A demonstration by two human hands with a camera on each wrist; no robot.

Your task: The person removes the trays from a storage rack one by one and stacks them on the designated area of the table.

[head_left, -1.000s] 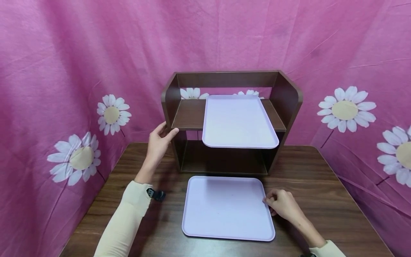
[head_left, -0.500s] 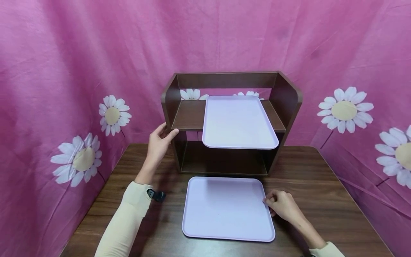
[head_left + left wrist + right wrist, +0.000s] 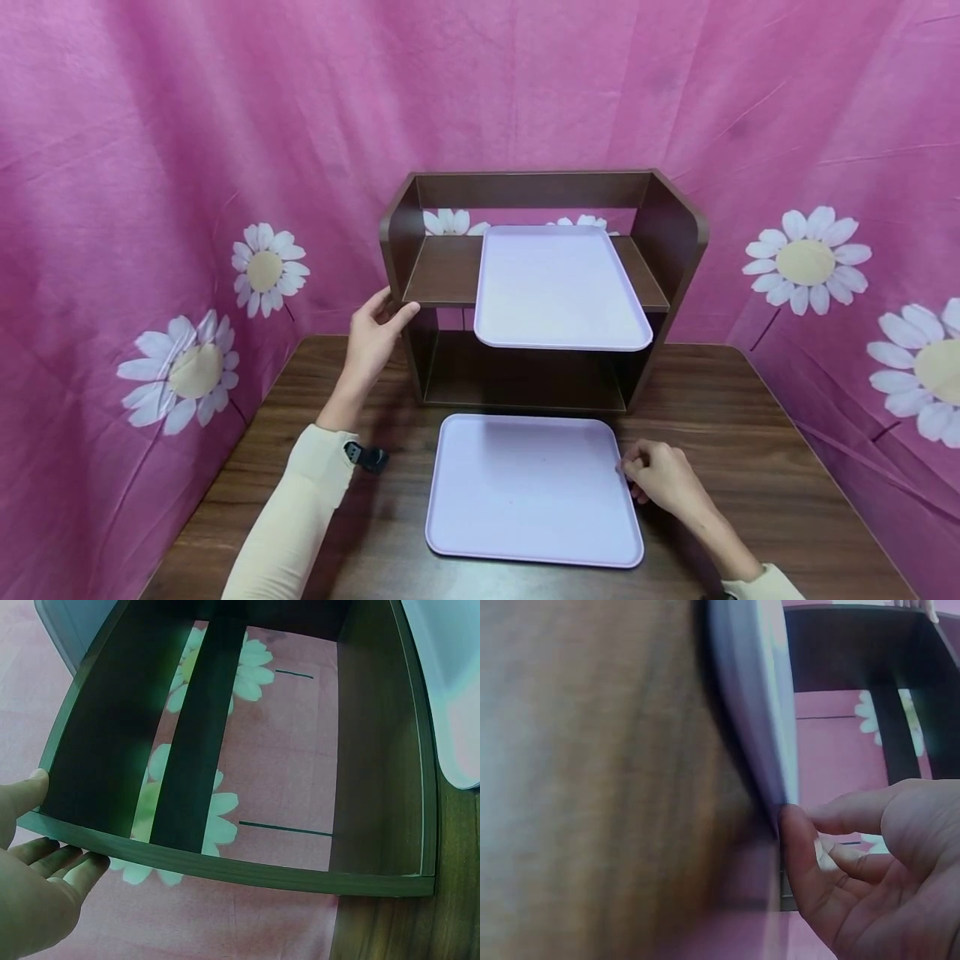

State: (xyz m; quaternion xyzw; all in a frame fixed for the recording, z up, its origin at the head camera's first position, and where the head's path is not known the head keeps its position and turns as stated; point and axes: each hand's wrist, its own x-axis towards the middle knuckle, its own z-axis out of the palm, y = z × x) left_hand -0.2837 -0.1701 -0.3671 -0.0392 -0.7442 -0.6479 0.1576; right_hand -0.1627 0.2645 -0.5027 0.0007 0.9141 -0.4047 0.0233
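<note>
Outside shelf (image 3: 199, 750): left fingers (image 3: 88, 876), head view hiding tips.

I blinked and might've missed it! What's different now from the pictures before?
Nothing visibly moved, and nothing was grabbed or let go. The left hand still grips the shelf, the right hand still pinches the lower tray, and the upper tray still lies on the shelf.

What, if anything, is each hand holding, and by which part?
Left hand: the shelf unit, by its left side panel. Right hand: the lower tray, by its right rim.
</note>
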